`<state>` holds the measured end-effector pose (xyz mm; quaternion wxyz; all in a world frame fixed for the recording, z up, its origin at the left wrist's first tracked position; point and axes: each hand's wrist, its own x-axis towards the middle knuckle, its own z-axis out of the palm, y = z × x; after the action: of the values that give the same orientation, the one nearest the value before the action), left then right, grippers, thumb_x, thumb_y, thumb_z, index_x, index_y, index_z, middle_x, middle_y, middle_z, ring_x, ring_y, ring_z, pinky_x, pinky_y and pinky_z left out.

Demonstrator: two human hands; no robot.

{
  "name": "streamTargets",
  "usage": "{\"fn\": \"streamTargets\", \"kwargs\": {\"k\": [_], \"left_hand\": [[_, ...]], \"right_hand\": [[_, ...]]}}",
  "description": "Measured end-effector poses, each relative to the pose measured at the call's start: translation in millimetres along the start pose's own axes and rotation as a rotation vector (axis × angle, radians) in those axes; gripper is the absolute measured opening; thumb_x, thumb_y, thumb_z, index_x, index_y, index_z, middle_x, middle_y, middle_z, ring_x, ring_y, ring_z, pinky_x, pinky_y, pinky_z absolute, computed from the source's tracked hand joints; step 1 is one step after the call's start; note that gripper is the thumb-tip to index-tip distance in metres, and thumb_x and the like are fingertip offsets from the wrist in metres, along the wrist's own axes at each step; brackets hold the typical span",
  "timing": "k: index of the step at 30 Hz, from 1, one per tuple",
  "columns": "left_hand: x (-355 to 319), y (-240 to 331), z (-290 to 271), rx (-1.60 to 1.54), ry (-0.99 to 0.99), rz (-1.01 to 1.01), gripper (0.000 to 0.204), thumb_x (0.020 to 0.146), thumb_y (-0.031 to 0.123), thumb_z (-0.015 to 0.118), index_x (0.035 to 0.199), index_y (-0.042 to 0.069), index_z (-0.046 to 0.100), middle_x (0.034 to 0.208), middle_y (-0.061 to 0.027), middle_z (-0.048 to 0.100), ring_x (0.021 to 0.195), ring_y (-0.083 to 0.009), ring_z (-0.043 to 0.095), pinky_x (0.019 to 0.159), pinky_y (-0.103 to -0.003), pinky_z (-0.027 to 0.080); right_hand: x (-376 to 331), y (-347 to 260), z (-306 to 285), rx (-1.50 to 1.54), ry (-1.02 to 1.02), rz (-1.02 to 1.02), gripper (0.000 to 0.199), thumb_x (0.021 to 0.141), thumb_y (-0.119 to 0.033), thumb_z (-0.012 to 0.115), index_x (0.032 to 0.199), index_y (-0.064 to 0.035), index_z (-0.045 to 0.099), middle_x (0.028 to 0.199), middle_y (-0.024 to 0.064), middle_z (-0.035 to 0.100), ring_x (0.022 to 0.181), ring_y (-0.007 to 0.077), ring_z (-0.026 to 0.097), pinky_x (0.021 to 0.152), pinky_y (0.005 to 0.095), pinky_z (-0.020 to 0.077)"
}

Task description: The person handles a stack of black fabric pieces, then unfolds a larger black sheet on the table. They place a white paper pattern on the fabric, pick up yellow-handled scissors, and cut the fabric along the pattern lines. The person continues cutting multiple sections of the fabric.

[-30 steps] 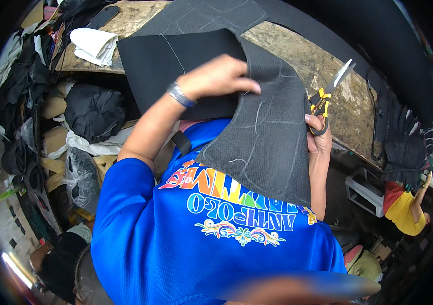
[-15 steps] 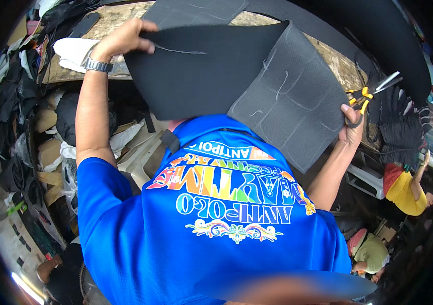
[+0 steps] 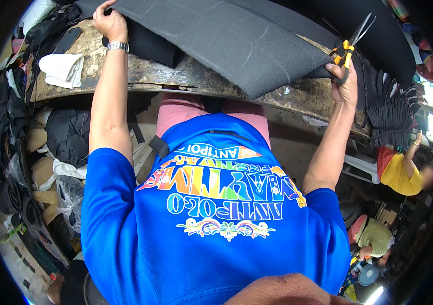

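Observation:
A large black sheet (image 3: 216,46) with a textured face and faint pale lines is stretched over the table between my hands. Its far left edge is pinched in my left hand (image 3: 110,25), which wears a metal watch. Yellow-handled scissors (image 3: 348,51) sit in my right hand (image 3: 346,87), their blades pointing up and away from the sheet. The same hand grips the sheet's right end between thumb and fingers. A smooth black piece (image 3: 153,50) shows below the sheet near my left wrist; whether it is a fold or separate, I cannot tell.
A worn wooden table (image 3: 109,71) spans the space before me, with a folded white cloth (image 3: 61,70) at its left. Black scraps (image 3: 66,129) pile up below left. Stacked black strips (image 3: 390,114) stand at the right. A person in yellow (image 3: 402,175) and another in green (image 3: 375,238) are farther right.
Both hands have moved the sheet away from my lap, up over the table. It was folded open with its smooth side showing; now the lined face is spread out. The scissors stayed in my right hand.

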<state>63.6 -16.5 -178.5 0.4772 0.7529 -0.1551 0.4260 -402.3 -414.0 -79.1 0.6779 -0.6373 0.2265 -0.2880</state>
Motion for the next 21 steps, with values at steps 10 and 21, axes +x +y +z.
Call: {"fn": "streamTargets", "kwargs": {"k": [10, 21], "left_hand": [[87, 24, -14, -0.624, 0.245, -0.069, 0.018, 0.084, 0.002, 0.062, 0.100, 0.007, 0.067, 0.103, -0.0136, 0.068, 0.097, -0.0275, 0.064, 0.090, -0.040, 0.052], [-6, 3, -50, 0.316, -0.360, 0.372, 0.023, 0.092, 0.015, 0.064, 0.113, 0.008, 0.069, 0.106, -0.0091, 0.069, 0.102, -0.0248, 0.064, 0.090, -0.038, 0.051]], "right_hand": [[22, -27, 20, -0.012, 0.008, -0.048, 0.044, 0.069, -0.002, 0.080, 0.109, -0.0020, 0.062, 0.091, 0.0020, 0.061, 0.088, 0.0151, 0.062, 0.084, 0.0297, 0.0504], [19, 110, 88, -0.157, 0.319, -0.029, 0.035, 0.071, 0.007, 0.080, 0.089, -0.0056, 0.052, 0.074, -0.0019, 0.057, 0.065, 0.0066, 0.051, 0.059, 0.0234, 0.0410]]}}
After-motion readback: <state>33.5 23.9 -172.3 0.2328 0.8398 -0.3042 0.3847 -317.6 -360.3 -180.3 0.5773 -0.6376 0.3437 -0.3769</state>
